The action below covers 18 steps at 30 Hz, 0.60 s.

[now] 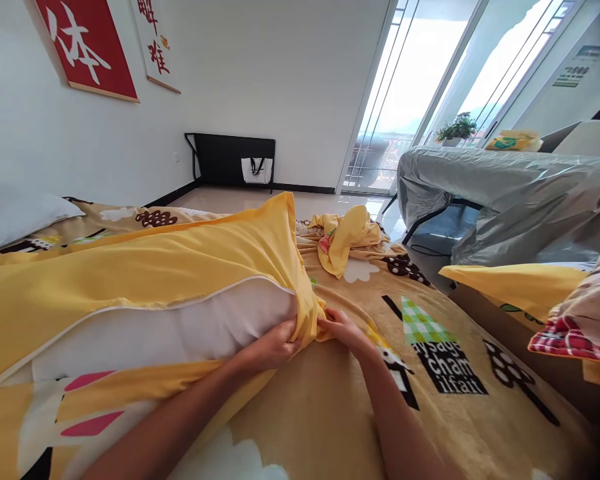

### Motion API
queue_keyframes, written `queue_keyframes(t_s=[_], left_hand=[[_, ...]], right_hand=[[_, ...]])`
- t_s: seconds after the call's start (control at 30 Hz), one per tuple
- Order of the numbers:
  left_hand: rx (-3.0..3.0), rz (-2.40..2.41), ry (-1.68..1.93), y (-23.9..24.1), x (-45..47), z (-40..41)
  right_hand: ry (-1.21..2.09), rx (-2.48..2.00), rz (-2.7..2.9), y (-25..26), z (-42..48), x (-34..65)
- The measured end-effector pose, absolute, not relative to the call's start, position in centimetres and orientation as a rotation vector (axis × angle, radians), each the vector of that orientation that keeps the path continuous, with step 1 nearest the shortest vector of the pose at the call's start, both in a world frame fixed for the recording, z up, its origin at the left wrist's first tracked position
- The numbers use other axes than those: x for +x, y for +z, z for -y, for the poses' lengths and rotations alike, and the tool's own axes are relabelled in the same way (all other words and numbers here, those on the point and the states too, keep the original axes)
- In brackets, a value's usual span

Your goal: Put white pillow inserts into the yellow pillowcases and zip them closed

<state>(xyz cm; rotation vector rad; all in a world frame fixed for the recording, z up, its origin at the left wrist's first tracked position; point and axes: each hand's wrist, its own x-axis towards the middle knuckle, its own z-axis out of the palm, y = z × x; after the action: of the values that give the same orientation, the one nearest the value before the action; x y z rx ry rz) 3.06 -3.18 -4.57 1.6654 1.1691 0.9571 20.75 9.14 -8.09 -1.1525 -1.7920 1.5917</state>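
A long yellow pillowcase [220,243] lies across the bed, its zip-edged side opening gaping toward me. Through the gap shows a white pillow [180,337]. My left hand [279,345] is at the right end of that opening, closed against the pillow's corner, with its fingertips hidden in the cloth. Just to the right, my right hand [345,330] pinches the bunched corner of the pillowcase from outside. Pink and white print shows on the case's lower side at the left.
The bed has a tan patterned blanket [445,427]. A crumpled yellow cloth [350,237] lies beyond my hands, and a white pillow [20,213] at the far left. Plastic-covered furniture [505,173] and folded bedding [587,313] are on the right. A black panel [225,160] leans by the wall.
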Motion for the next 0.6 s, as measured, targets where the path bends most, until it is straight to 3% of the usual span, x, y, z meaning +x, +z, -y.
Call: queue_keyframes(t_s=[0.27,0.6], left_hand=[[1.657,-1.161,0.957,-4.0,3.3,3.5],[1.192,-1.166,1.101,1.9,1.5,4.6]], right_hand=[[1.678,-0.991,1.654,-8.0,-7.9,18.9],[2.067,-0.893,1.654,-6.2,-9.0,24.0]])
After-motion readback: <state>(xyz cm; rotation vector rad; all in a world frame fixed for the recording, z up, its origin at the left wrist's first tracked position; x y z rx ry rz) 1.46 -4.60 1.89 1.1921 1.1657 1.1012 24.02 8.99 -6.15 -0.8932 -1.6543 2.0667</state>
